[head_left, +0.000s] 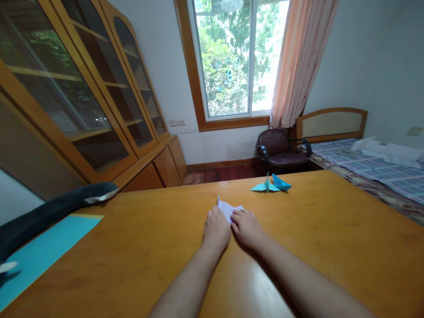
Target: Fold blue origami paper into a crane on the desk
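left hand (217, 227) and right hand (247, 227), fingers curled, grip opposite sides of folded lilac paper (228, 210) on the tabletop (142, 247).

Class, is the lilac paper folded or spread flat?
At least partly folded: the lilac paper has a raised flap at far left; left hand and right hand hide some.

Wooden table (149, 238): lilac paper (227, 209), blue crane (266, 187), blue boat (281, 183), turquoise sheet (49, 247).
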The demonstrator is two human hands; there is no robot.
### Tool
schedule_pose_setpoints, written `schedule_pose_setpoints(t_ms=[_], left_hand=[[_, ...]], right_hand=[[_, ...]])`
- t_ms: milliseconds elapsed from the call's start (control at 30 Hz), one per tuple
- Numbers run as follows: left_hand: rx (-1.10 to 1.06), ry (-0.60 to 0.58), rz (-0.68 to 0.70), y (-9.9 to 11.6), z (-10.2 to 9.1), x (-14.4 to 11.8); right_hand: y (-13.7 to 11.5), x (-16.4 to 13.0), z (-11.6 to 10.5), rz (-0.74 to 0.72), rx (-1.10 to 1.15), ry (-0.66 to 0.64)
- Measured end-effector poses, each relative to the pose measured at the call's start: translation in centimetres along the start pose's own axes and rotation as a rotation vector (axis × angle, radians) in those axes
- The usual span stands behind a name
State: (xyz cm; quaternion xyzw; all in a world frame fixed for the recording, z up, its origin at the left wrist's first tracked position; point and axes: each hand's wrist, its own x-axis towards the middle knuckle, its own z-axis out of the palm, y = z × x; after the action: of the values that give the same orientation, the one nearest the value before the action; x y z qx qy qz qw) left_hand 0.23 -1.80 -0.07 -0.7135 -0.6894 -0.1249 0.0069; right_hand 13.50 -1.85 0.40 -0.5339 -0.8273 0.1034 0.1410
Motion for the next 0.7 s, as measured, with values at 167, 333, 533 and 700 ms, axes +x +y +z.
schedule_pose_setpoints(t_ms=[167,333,533,700], left_hand=[[-0.019,-0.015,0.111,-0.18,0.55,-0.11],[-0.035,-0.056,0.175,-0.16,0.65,-0.34],[-0.114,-0.067,0.244,-0.11,0.74,-0.46],[-0.166,-0.105,0.31,-0.25,0.73,-0.54]], right_hand=[[0.01,0.12,0.01,-0.009,-0.003,0.022],[0.05,0.12,-0.05,-0.01,0.014,0.032],[0.09,0.08,-0.05,0.012,0.026,0.047],[0.55,0.22,-0.09,0.064,-0.019,0.06]])
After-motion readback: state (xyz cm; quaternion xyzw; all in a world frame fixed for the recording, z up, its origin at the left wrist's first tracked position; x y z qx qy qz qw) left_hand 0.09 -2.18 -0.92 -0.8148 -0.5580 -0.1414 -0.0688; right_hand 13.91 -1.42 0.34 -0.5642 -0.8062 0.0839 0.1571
